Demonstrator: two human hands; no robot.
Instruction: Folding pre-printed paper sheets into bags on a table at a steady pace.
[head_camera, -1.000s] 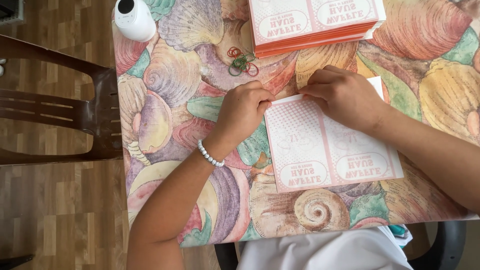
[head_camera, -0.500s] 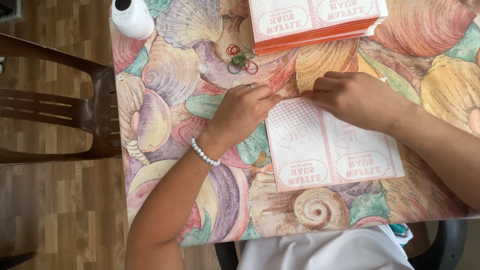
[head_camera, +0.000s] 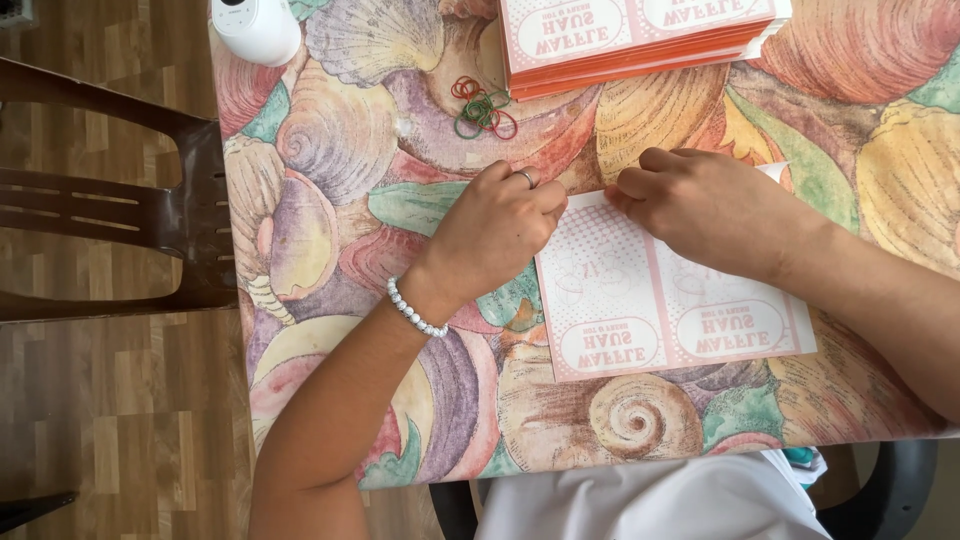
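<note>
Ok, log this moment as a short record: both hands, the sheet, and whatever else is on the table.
left hand: curled, fingertips on the far left edge of the flat sheet; ring on one finger, bead bracelet at the wrist
right hand: pressing on the far edge of the same sheet
flat sheet: pink and white printed paper, lying flat on the table
stack: matching sheets, orange edges, far side
rubber bands: small loose pile, red and green
white bottle: far left corner
tablecloth: seashell pattern
chair: dark wood, left of table
</note>
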